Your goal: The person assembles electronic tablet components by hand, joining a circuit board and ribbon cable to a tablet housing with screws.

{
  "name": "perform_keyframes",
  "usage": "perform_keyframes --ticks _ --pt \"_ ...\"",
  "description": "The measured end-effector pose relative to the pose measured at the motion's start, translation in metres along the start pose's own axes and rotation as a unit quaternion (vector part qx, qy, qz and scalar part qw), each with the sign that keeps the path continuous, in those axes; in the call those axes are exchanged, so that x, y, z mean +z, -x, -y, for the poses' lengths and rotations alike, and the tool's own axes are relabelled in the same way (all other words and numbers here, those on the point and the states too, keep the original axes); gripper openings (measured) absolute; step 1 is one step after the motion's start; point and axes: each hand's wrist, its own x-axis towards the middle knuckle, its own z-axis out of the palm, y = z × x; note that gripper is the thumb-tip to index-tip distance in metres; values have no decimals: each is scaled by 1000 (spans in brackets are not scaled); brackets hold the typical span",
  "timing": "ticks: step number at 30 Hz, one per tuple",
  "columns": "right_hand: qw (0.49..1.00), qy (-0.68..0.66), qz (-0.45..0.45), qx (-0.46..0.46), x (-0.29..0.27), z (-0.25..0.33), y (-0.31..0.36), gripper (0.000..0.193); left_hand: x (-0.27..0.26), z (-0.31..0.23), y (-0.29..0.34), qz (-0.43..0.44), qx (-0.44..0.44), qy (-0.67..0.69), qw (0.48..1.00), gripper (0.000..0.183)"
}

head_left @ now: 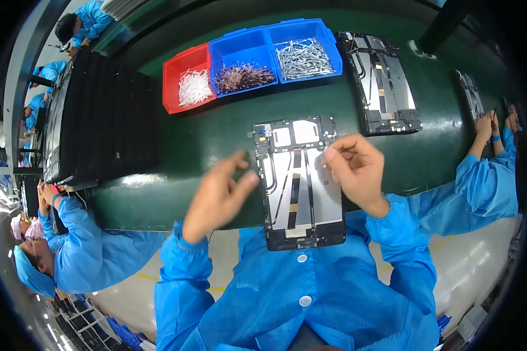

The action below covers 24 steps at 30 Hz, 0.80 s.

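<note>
An opened tablet [328,205] lies in front of me on the table, its dark frame, pale inner panel and black flex cables exposed. Its lower end reaches the table's near edge. Beside its left edge hovers my left hand [216,199], slightly blurred, fingers apart and holding nothing. My right hand [360,172] is over the tablet's upper right edge, with thumb and index finger pinched together. Whatever sits between those fingertips is too small to name.
Beyond the tablet stand a red bin [168,88] of white pieces, a blue bin [228,44] of brownish pieces and another blue bin [298,29] of silvery strips. A second opened tablet [395,85] lies right. Dark stacked units [111,111] rise left. Co-workers sit on both sides.
</note>
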Motion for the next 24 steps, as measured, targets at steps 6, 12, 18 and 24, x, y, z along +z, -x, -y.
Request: perform_keyframes --ticks 6,12,18,24 --pt "997 35 11 -64 12 -21 9 6 40 -7 17 11 -86 330 940 69" --pt "998 -67 0 10 12 -21 15 6 53 -25 9 45 -192 487 851 40" --pt "994 -81 70 -1 7 32 -9 5 30 -54 19 -18 -62 414 908 21" --pt "973 -94 191 -86 34 118 -38 20 21 -66 28 -243 159 255 923 19"
